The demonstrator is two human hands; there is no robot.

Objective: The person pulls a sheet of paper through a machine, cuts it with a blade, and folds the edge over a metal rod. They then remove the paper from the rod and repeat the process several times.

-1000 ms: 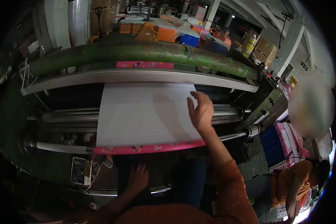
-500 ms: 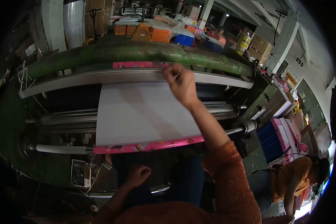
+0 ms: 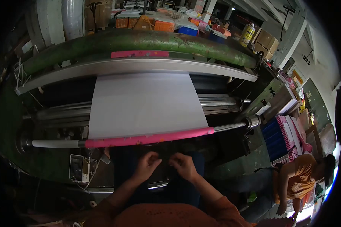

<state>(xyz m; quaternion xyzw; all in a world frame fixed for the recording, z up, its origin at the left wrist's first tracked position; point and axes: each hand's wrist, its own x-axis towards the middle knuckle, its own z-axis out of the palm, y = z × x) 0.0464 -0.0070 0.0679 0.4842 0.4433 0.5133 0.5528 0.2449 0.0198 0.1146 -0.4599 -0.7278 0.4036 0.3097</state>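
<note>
My left hand hovers over my lap, its fingers curled toward the thumb. Facing it a short gap away is my right hand, with fingertips drawn together; whatever either hand may hold is too small or hidden to make out. Just beyond both hands, a pink printed roll is wound on a bar across the machine. From it a wide white sheet runs back beneath a metal crossbar. Neither hand touches the roll or the sheet.
A thick green beam spans the machine's far side. At the bar's right end is a metal collar. A small box sits at lower left. On the right, a person in an orange shirt is beside a blue crate.
My right hand has come down from the metal crossbar to my lap, near my left hand. The pink roll appears smoother and less patterned. The person at right has shifted their arms.
</note>
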